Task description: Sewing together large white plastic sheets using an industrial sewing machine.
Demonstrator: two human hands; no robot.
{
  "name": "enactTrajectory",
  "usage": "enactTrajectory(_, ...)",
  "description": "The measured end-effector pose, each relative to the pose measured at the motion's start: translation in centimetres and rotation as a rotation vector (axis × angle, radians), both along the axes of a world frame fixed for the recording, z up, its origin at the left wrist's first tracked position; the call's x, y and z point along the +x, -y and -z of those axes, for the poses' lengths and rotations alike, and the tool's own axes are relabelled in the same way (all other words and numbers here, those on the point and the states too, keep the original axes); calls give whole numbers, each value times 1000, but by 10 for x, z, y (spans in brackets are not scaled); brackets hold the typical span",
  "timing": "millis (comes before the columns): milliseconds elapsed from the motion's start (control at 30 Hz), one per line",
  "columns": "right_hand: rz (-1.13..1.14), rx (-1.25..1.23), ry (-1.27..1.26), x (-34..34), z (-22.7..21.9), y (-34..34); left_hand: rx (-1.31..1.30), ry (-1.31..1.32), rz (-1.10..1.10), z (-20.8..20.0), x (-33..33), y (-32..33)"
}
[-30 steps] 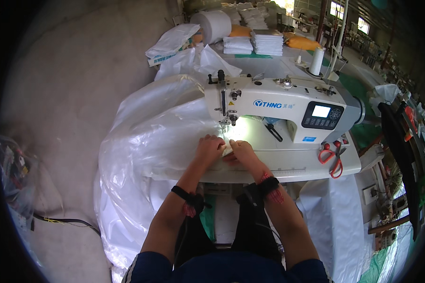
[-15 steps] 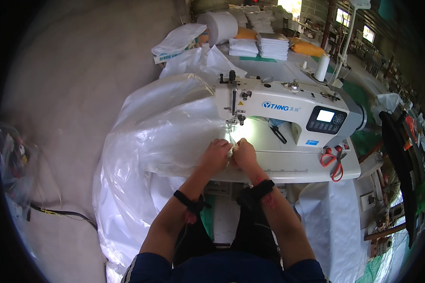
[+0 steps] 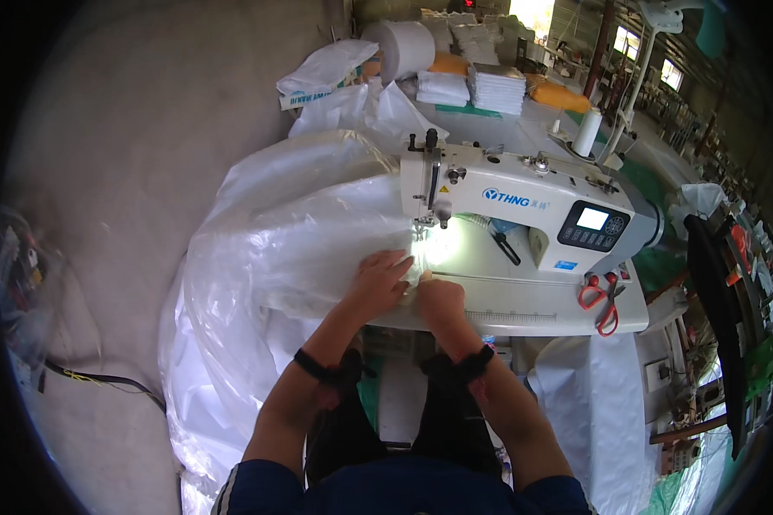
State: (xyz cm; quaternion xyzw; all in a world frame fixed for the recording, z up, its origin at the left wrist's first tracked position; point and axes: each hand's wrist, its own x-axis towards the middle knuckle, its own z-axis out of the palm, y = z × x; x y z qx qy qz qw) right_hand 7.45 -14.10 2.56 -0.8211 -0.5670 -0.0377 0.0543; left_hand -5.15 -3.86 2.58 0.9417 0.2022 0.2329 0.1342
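A large glossy white plastic sheet drapes over the left of the sewing table and down toward the floor. Its right edge runs under the lit needle area of a white sewing machine. My left hand lies on the sheet just short of the needle, fingers stretched out and flat. Close by on the right, my right hand is closed, with its fingers curled at the sheet's edge. The pinched bit of sheet is mostly hidden by that hand.
Red-handled scissors lie on the table's right end. A black slim tool rests under the machine arm. Behind stand a thread cone, stacked folded white sheets and a white roll. A black cable crosses the floor at left.
My hands were close together at the sheet's edge. My left hand has shifted left and flattened onto the sheet; my right hand has drawn slightly nearer to me.
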Motion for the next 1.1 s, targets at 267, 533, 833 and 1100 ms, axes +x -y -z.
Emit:
enactTrajectory(267, -138, 98, 219, -4, -3, -11, 194, -191, -342, -5, -87, -34)
enactTrajectory(533, -61, 59, 172, -6, -2, -38, 23, -314, -361, -14, -63, -74)
enactTrajectory(833, -3, 86, 96, 9, -3, -56, -26, -421, -462, -14, -34, -111)
enactTrajectory(1100, -83, 381, -489, -12, -12, 1, -38, -362, -688, -19, -27, -113)
